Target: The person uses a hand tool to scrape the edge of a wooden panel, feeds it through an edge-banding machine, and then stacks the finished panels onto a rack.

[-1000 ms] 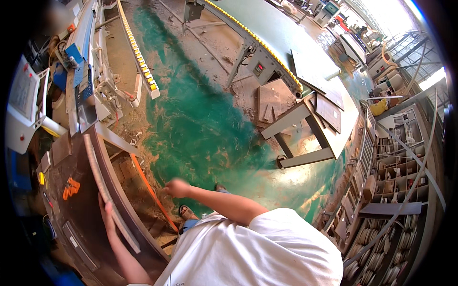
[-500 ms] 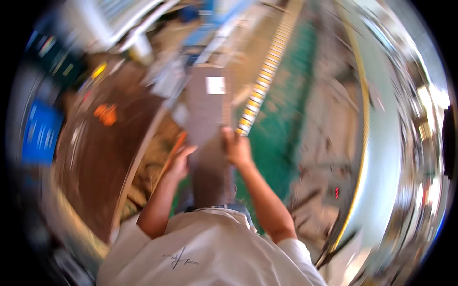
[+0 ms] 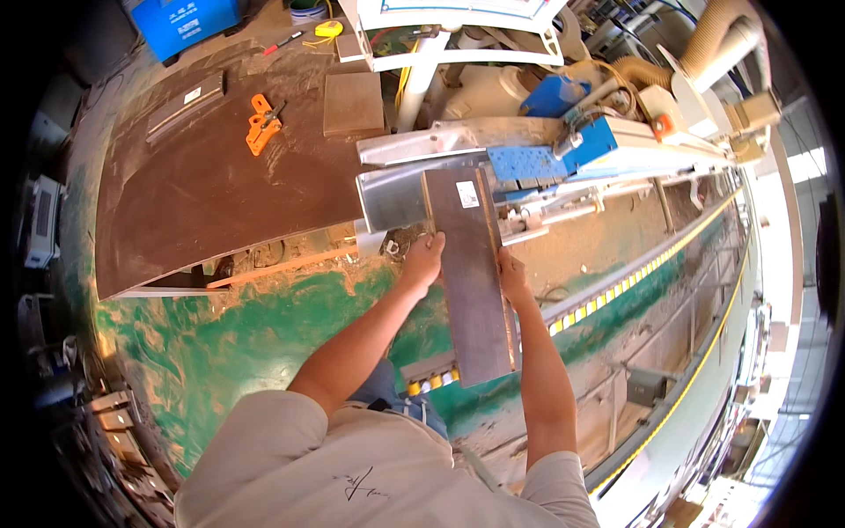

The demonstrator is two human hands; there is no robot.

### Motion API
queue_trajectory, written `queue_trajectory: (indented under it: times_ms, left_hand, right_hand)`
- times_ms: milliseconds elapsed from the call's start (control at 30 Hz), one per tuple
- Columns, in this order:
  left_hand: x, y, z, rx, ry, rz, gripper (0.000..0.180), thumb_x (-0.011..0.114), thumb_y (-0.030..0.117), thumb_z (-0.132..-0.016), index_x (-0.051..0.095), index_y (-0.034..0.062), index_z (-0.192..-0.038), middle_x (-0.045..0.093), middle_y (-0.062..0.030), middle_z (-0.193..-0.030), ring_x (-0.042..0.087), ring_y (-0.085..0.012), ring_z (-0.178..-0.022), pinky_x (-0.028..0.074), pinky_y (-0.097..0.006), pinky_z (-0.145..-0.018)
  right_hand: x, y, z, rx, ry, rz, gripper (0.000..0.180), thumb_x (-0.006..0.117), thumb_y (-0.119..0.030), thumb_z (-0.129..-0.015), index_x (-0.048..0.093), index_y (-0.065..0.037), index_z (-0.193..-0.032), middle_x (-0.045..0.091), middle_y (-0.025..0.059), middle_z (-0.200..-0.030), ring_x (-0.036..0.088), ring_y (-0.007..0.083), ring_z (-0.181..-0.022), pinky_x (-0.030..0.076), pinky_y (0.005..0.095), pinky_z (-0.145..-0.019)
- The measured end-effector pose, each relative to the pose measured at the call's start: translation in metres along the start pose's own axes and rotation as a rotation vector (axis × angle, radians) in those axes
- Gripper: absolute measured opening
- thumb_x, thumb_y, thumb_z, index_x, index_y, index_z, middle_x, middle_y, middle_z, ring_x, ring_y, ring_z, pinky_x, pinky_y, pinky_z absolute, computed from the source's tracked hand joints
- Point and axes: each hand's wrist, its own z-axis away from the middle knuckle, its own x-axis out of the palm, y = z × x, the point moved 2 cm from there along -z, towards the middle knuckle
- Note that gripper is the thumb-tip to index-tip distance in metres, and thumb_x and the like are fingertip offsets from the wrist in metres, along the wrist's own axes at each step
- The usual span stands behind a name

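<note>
A long dark brown board (image 3: 471,273) with a white label near its far end is held out in front of me, pointing away. My left hand (image 3: 425,260) grips its left edge, the thumb on top. My right hand (image 3: 512,275) is closed on the right edge, its fingers partly hidden by the board. The board's far end overlaps the metal bed (image 3: 387,198) of a machine in view; whether it rests there I cannot tell. Just beyond that end is the machine's blue perforated plate (image 3: 519,163).
Left of the machine, a brown worktop (image 3: 211,202) carries an orange tool (image 3: 261,128), a narrow labelled board (image 3: 187,106), a squarish panel (image 3: 353,104) and a yellow tape measure (image 3: 329,29). A yellow-and-white roller strip (image 3: 616,297) runs along the right. Dust covers the green floor (image 3: 238,334).
My view has turned left, bringing the machine in front and the worktop to the far left. Both hands still hold the board, its far end now over the machine bed's edge in view.
</note>
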Motion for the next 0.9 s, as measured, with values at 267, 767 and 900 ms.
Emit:
queue_trajectory:
  times_ms: [267,767,900]
  left_hand:
    - [0.079,0.014,-0.052,-0.142,0.325,-0.007,0.043,0.061,0.038,-0.103,0.069,-0.0034,-0.106,0.067,-0.0086,-0.082,0.061,-0.0162,-0.074,0.049,-0.037,-0.068]
    - [0.197,0.018,-0.075,-0.093,0.553,-0.273,0.04,0.059,0.033,-0.106,0.068,-0.0062,-0.106,0.058,-0.0009,-0.084,0.047,-0.0107,-0.081,0.044,-0.031,-0.075]
    - [0.237,0.015,-0.093,-0.092,0.581,-0.277,0.042,0.061,0.035,-0.105,0.07,-0.0055,-0.104,0.052,0.0031,-0.082,0.042,-0.0085,-0.08,0.04,-0.029,-0.071]
  right_hand:
    - [-0.041,0.033,-0.125,-0.123,-0.15,-0.223,0.07,0.044,-0.056,-0.106,0.066,0.007,-0.124,0.07,0.0253,-0.115,0.064,0.0305,-0.112,0.046,0.0397,-0.099]
    - [-0.113,0.034,-0.199,-0.312,-0.202,-0.268,0.062,0.046,-0.051,-0.107,0.065,0.007,-0.094,0.062,0.0227,-0.079,0.059,0.0366,-0.077,0.047,0.0458,-0.073]
    - [-0.145,0.048,-0.222,-0.284,-0.205,-0.277,0.063,0.046,-0.052,-0.106,0.065,0.006,-0.092,0.062,0.028,-0.079,0.061,0.0457,-0.077,0.047,0.0495,-0.072]
